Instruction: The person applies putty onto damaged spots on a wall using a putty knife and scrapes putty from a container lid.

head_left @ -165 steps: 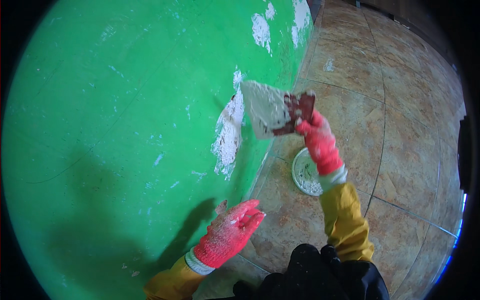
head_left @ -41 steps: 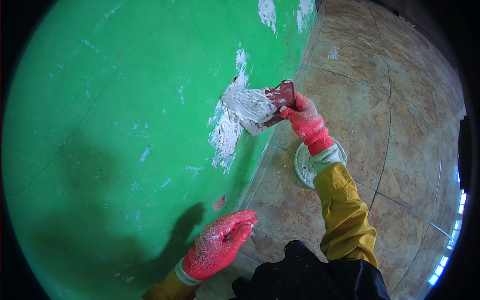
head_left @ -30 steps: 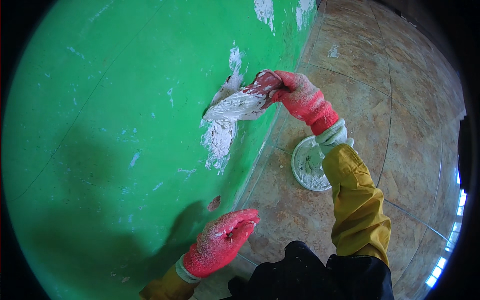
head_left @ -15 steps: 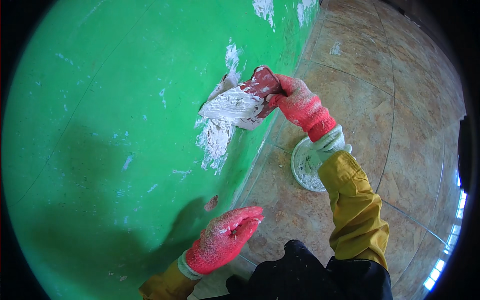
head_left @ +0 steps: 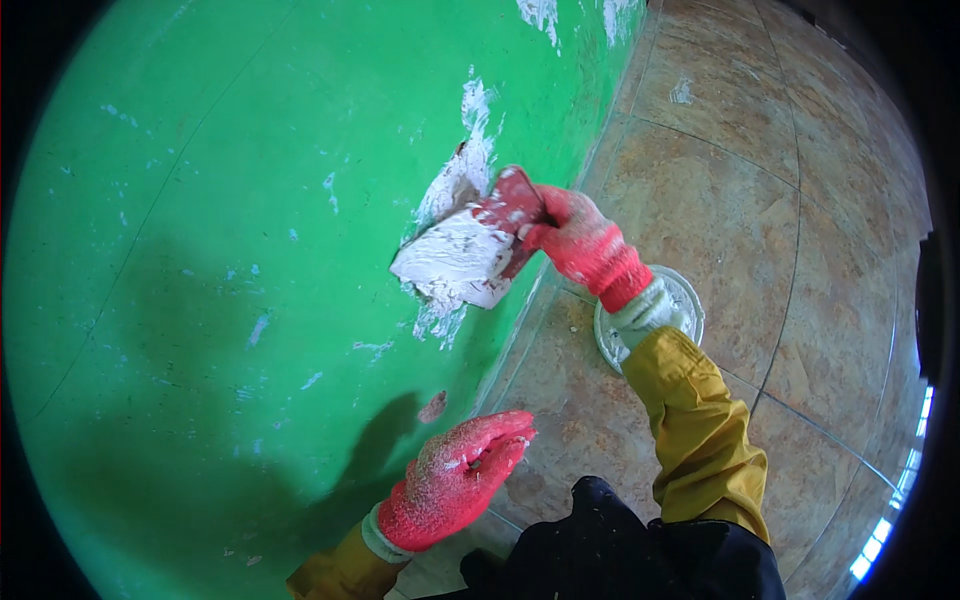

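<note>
My right hand [head_left: 585, 245], in a red coated glove, grips a reddish-brown putty knife [head_left: 514, 203]. A thick coat of white putty [head_left: 452, 252] covers much of its broad blade, which lies against the green wall [head_left: 260, 180]. Above and below the blade, smeared white filler [head_left: 470, 150] shows on the wall; the part behind the blade is hidden. My left hand [head_left: 450, 485], gloved the same way, hangs beside the lower wall with nothing in it. Its fingers are stretched out together, a small gap between them and the thumb.
A round white tub [head_left: 688, 305] with white residue stands on the brown tiled floor [head_left: 720, 220], partly behind my right wrist. More white patches [head_left: 540, 18] mark the wall higher up. A small bare spot [head_left: 433, 407] sits above my left hand.
My right hand has drawn the putty knife down along the wall, toward me. More filler shows above the blade and less below it. My left hand has hardly moved.
</note>
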{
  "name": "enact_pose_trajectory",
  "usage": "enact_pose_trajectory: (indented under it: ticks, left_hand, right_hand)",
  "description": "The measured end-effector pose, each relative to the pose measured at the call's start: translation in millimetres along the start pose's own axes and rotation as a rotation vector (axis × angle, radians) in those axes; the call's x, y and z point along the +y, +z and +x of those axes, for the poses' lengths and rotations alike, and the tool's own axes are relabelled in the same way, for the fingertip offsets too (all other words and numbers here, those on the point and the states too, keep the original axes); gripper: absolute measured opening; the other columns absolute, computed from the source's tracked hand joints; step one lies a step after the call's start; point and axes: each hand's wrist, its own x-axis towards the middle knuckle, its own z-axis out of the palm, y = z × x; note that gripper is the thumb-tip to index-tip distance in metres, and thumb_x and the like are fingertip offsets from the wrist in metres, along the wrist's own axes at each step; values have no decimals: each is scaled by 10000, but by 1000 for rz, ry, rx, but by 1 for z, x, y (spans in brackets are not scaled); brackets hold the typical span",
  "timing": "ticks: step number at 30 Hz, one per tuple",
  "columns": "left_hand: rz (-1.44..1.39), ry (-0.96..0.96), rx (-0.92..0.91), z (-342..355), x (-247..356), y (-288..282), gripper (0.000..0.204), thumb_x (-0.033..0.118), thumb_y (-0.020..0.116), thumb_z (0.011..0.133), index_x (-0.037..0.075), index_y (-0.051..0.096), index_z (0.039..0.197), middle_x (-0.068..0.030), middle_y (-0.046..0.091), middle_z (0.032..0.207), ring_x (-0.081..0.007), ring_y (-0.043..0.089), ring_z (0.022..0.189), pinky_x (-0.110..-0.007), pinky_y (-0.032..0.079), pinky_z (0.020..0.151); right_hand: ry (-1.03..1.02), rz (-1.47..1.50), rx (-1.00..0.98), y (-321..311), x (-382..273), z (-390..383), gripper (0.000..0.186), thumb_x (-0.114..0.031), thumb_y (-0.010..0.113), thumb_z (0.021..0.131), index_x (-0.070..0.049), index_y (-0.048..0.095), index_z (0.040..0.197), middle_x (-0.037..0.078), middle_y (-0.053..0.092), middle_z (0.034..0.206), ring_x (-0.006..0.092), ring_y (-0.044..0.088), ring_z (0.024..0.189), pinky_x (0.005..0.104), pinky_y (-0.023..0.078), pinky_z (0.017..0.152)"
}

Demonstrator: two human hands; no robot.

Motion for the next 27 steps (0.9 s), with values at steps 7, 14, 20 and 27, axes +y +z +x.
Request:
enact_pose_trajectory:
  ticks: [7,14,20,27]
  left_hand:
    - [-73,-32,63,-16,6,-5,268,43,461,916,-56,505,1160,-138,613,1048,-147,601,856,-261,486,766]
    - [-141,-52,113,-35,-2,-13,265,31,457,910,-61,500,1156,-150,611,1036,-163,595,850,-282,486,767]
    - [-94,15,186,-45,3,-15,266,42,464,912,-62,493,1154,-151,608,1049,-165,600,870,-279,486,774]
    - [-3,167,212,-62,6,-27,262,39,468,907,-59,498,1148,-157,599,1073,-179,606,912,-281,491,785]
  right_hand:
    - [218,698,221,24,27,-69,334,-50,562,849,-8,503,1175,6,605,987,111,548,839,261,444,774]
    - [190,671,614,67,-17,-114,324,-52,529,873,-16,497,1194,24,597,1040,108,544,894,251,431,800]
    - [53,304,817,116,-53,-112,345,-56,547,875,-15,486,1212,52,621,942,101,543,833,270,455,771]
    - [106,9,665,155,-90,-103,576,36,509,786,-88,380,1334,213,615,876,338,643,758,380,494,667]
